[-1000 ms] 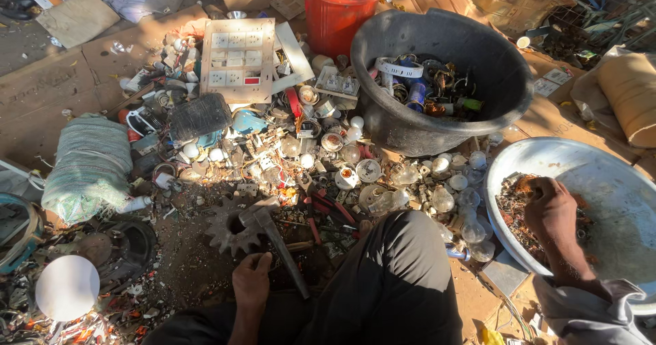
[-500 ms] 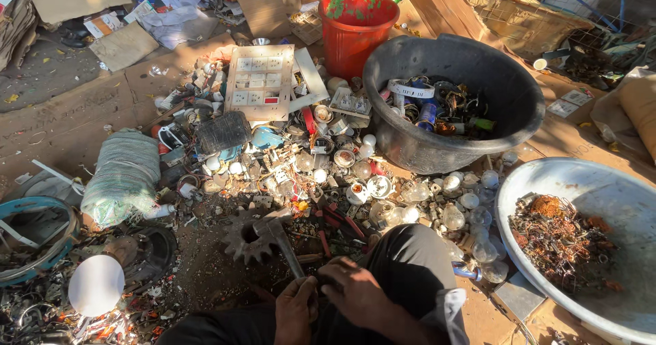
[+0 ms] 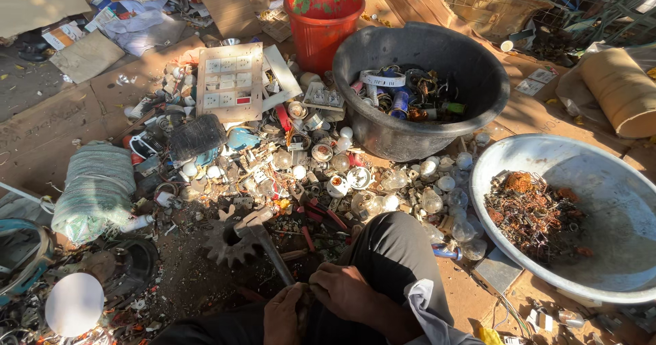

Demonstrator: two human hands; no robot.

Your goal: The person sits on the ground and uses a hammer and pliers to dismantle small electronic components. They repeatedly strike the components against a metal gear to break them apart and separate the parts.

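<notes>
My left hand (image 3: 283,314) and my right hand (image 3: 345,294) meet low in front of me, over my dark trouser leg (image 3: 396,249). Both close on a small scrap piece (image 3: 307,292) between the fingertips; what it is stays too small to tell. A hammer (image 3: 254,224) lies just ahead, its handle slanting toward my left hand and its head resting on a rusty gear wheel (image 3: 220,241). Beyond them spreads a heap of bulbs and lamp holders (image 3: 355,181).
A black tub (image 3: 410,136) with mixed scrap and a red bucket (image 3: 321,34) stand at the back. To the right, a grey basin (image 3: 615,188) holds tangled copper wire (image 3: 533,211). On the left are a switch panel (image 3: 229,82), a bundled sack (image 3: 96,188) and a white disc (image 3: 74,304).
My right hand has left the wire in the grey basin and come back to my lap to join my left hand. The view has shifted toward the right and upward.
</notes>
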